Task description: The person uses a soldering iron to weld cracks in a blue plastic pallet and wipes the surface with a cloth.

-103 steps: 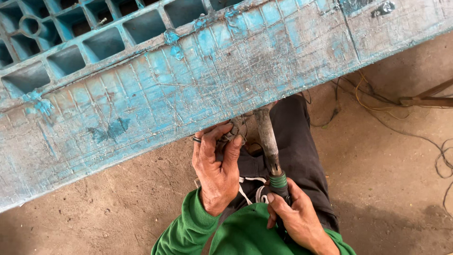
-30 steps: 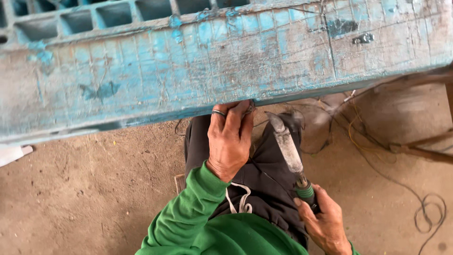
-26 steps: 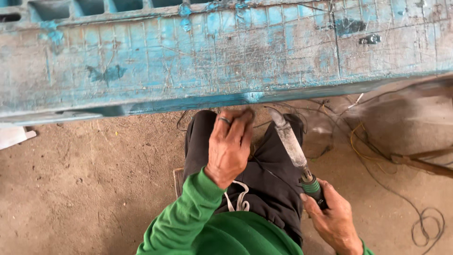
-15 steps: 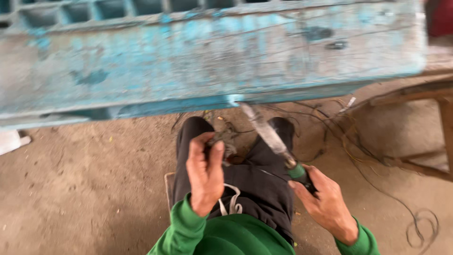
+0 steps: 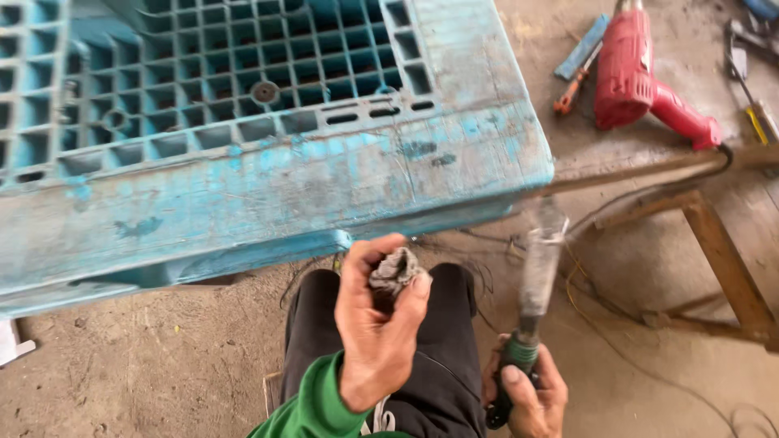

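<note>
rag [image 5: 395,270]: crumpled grey wad, sitting above the dark-trousered knees, just below the pallet edge.
left hand [image 5: 375,324]: fingers closing round the rag, pinching it tight.
right hand [image 5: 526,393]: gripping a green-collared tool [image 5: 537,276] (tip blurred), pointing upward.
pallet [image 5: 243,186]: worn blue plastic, lying ahead.
heat gun [image 5: 641,77]: red, resting on the floor, well apart.

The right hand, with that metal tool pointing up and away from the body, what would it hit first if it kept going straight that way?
Probably the blue plastic pallet: the tool in the right hand points at its near right corner. Depth is unclear and the tool is blurred, so it might pass beside it.
</note>
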